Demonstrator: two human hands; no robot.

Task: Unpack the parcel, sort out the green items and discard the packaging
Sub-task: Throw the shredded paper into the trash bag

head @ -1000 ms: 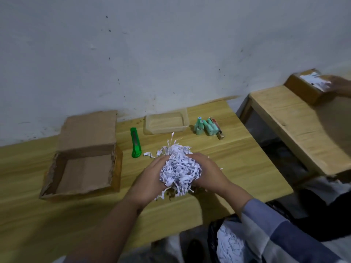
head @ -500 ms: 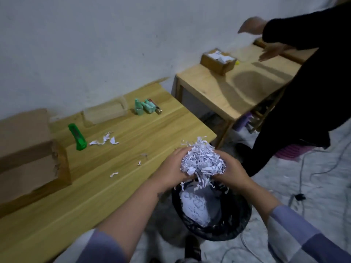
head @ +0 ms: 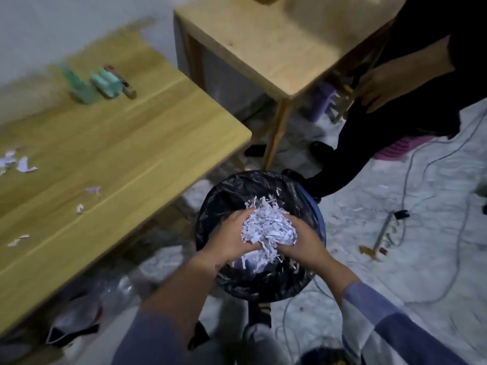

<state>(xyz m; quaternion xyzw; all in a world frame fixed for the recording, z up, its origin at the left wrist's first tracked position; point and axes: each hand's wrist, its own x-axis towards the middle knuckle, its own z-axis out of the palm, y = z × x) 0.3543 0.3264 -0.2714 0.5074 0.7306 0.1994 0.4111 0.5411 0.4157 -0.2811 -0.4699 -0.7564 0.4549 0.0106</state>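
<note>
Grip: both hands cupped together around one wad of shredded paper (head: 267, 227). Left hand (head: 232, 239) closes on its left flank; right hand (head: 303, 242) closes on its right and lower flank. The wad bulges up between the palms, loose strips trailing below them.
Position: held directly over the mouth of the black-lined bin (head: 261, 233) on the floor, beside the table (head: 131, 143).
On the table: green items (head: 97, 84) clustered at the far edge, blurred; paper scraps (head: 25, 165) scattered near the left.
</note>
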